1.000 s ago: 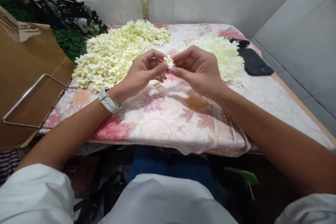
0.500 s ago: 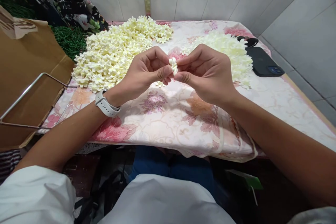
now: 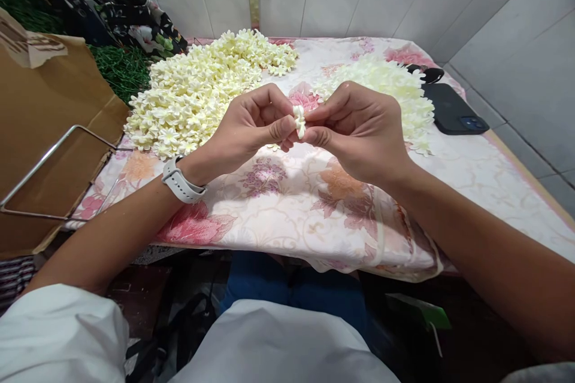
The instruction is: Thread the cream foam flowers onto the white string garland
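Observation:
Between my two hands, above the middle of the flowered tablecloth (image 3: 287, 209), is a small cream-white artificial flower (image 3: 299, 121). My left hand (image 3: 258, 122) pinches it from the left with thumb and fingertips; a white watch band circles that wrist. From the right, the thumb and forefinger of my right hand (image 3: 359, 128) close on the same flower. Behind my left hand spreads a large heap of cream-yellow artificial flowers (image 3: 193, 96). A paler heap of white flower pieces (image 3: 381, 81) lies behind my right hand, partly hidden by it.
A dark phone (image 3: 453, 109) lies at the right, with a black object (image 3: 429, 75) beside it. On the left stand an open cardboard box (image 3: 54, 131) and a metal wire frame (image 3: 40, 164). Green artificial stems (image 3: 119, 72) and a floral bag (image 3: 148, 24) sit behind. White tiled walls (image 3: 336, 6) border the table.
Both hands keep their pinch on the flower, which has turned slightly between the fingertips. The hands sit a little lower and further right in view.

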`<state>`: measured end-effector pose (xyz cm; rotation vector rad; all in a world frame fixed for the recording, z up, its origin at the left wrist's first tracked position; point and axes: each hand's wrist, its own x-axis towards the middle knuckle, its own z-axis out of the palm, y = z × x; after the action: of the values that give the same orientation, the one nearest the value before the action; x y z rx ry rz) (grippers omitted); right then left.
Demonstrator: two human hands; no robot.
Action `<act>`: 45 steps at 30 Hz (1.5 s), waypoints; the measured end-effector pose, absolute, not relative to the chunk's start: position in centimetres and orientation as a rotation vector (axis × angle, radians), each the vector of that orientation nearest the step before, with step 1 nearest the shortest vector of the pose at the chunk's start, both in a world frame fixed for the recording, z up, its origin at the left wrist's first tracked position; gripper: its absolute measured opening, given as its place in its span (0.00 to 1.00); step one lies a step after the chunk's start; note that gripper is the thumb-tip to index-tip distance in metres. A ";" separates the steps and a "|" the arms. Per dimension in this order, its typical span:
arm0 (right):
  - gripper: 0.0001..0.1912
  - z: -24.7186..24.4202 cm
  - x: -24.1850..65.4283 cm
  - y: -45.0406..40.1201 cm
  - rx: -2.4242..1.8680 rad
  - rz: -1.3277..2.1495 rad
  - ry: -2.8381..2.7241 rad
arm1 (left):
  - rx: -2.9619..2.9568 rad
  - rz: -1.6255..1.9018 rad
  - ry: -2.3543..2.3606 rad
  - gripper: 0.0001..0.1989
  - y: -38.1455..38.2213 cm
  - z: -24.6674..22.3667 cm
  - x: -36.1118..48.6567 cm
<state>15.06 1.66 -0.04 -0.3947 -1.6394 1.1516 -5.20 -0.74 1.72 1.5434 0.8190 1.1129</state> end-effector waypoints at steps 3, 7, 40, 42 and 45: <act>0.22 0.3 15.1 1.3 -0.393 1.208 -1.658 | 1.576 1.091 0.877 0.36 -0.9 1.8 -5.2; 0.23 0.5 15.2 1.0 -0.390 1.281 -1.678 | 1.589 1.086 0.878 0.34 -1.1 1.9 -5.2; 0.07 0.1 16.8 2.1 -0.292 0.607 -2.245 | 1.216 0.704 0.522 0.26 1.1 -1.3 -6.2; 0.08 0.4 16.8 2.2 -0.347 0.806 -2.181 | 1.218 0.705 0.540 0.25 1.0 -0.9 -6.3; 0.13 1.0 16.8 2.0 -0.451 1.091 -2.111 | 1.324 0.726 0.571 0.24 0.8 -0.1 -6.5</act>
<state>16.79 1.98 0.98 -0.4511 -2.1109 1.0911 -6.51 0.81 -0.11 1.3245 0.5711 0.7257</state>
